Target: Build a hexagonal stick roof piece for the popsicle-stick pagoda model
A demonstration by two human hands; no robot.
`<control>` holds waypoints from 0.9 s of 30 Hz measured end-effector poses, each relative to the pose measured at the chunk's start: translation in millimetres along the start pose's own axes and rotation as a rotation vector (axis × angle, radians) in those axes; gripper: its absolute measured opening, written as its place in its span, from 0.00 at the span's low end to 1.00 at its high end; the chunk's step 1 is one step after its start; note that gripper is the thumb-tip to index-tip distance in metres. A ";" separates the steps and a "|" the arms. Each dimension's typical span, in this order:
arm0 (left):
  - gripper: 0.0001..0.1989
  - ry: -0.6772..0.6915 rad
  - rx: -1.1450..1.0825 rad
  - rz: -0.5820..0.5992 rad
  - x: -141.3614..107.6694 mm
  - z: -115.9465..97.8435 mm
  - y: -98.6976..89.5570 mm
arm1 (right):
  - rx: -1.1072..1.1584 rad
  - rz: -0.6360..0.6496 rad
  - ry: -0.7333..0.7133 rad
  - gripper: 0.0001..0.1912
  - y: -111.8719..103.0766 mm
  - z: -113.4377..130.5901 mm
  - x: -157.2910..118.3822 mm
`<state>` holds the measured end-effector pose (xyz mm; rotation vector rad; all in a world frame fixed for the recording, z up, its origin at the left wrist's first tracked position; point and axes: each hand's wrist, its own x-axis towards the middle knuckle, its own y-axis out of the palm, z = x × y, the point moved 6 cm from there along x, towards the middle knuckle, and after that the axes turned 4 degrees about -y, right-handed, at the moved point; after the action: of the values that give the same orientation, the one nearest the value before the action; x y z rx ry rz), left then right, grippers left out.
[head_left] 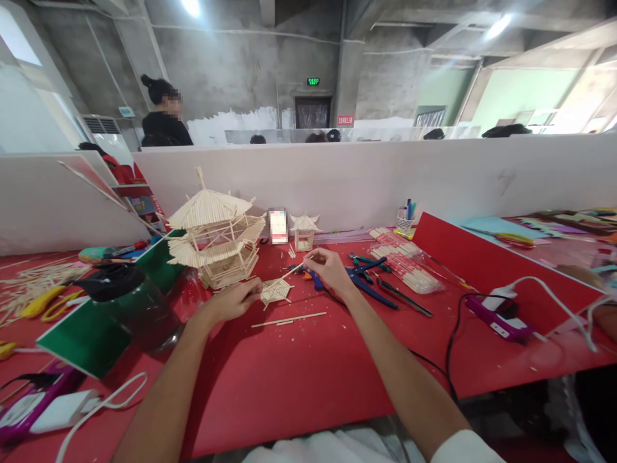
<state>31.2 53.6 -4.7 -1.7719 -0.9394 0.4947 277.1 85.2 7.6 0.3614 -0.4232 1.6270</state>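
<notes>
In the head view, the right hand [325, 266] pinches a thin stick [290, 272] slanting over the small latticed stick piece [276, 293] on the counter [289, 386], while the left hand [241, 299] curls at that piece's left edge, its exact grip unclear. Broad red surface runs between the forearms to the front edge; the tall stick pavilion [216, 253] crowds the left, blue-handled pliers [376, 295] the right.

Thin stick [292, 271] held in fingertips of right hand [328, 267], slanted down toward small lattice panel [276, 293]. Panel's left edge met by left hand [238, 299]; grip not clearly shown. Loose sticks [289, 319] laid in front on red table [279, 386]. Stick pagoda [207, 211] placed at left, small pavilion [304, 224] behind, blue-handled pliers [376, 295] and bagged sticks [405, 264] set at right.
</notes>
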 end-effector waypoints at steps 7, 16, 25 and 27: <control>0.08 -0.023 -0.056 0.044 4.2 -20.1 10.2 | 0.359 -0.172 0.197 0.22 -1.6 -18.1 -2.2; 0.16 -0.048 -0.083 -0.016 10.5 -45.0 14.5 | 0.150 0.230 0.259 0.23 41.6 -14.5 -17.6; 0.17 -0.121 -0.016 -0.179 11.7 -29.2 -0.8 | -0.087 0.372 0.079 0.14 44.9 5.6 -17.6; 0.14 -0.151 0.000 -0.267 10.8 -16.2 -7.4 | -0.239 0.381 0.058 0.12 35.7 3.5 -15.2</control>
<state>46.5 53.8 9.5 -1.5946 -1.2611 0.4596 243.0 67.4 1.4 0.0528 -0.6649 1.9242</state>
